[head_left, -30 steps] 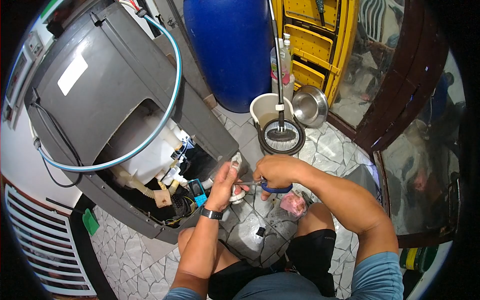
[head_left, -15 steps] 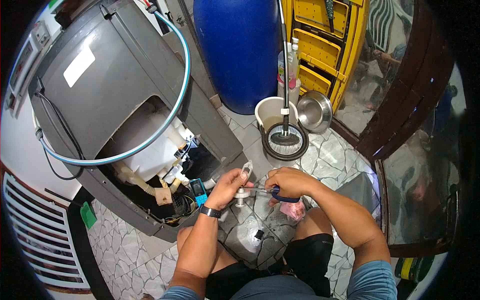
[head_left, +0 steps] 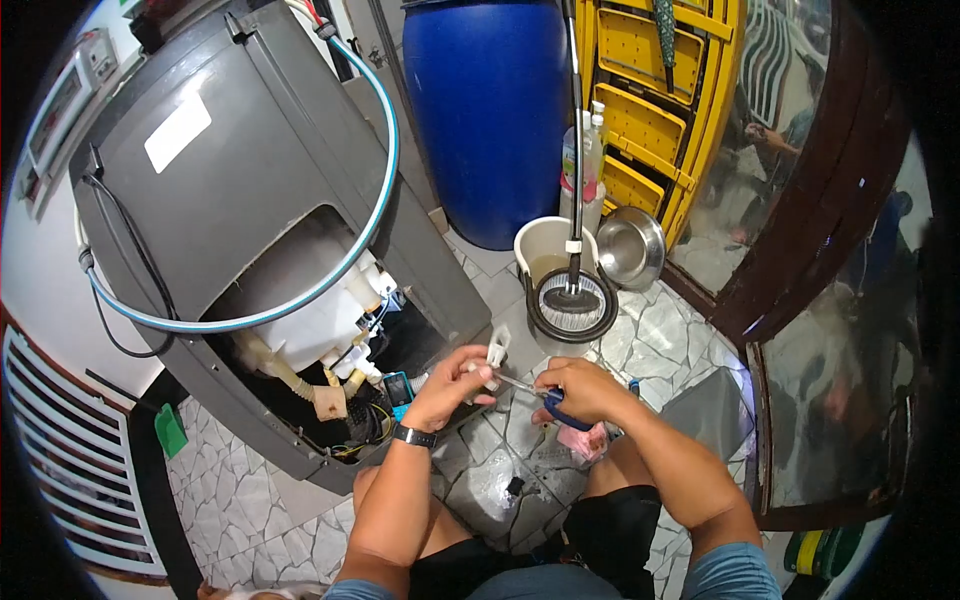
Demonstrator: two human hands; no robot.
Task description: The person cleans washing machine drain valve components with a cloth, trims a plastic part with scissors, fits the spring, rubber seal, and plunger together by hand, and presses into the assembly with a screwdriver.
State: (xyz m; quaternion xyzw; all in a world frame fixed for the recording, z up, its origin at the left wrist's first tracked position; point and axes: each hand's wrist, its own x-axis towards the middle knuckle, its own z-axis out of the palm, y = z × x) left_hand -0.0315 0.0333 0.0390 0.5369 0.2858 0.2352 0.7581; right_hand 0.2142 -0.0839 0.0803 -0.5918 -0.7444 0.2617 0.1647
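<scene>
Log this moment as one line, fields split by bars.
left hand: holding white part | right hand: gripping blue-handled tool, pointed toward left hand | grey machine: inner parts exposed

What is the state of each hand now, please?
Left hand: closed, holding a white plastic part.
Right hand: closed, holding blue-handled scissors.

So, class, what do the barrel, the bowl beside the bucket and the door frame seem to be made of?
Barrel: probably smooth plastic, with its even blue colour and soft sheen.
Bowl: shiny metal, perhaps stainless steel, given its silvery reflections.
Door frame: likely dark brown wood, painted or varnished; the glossy coating leaves this open.
</scene>
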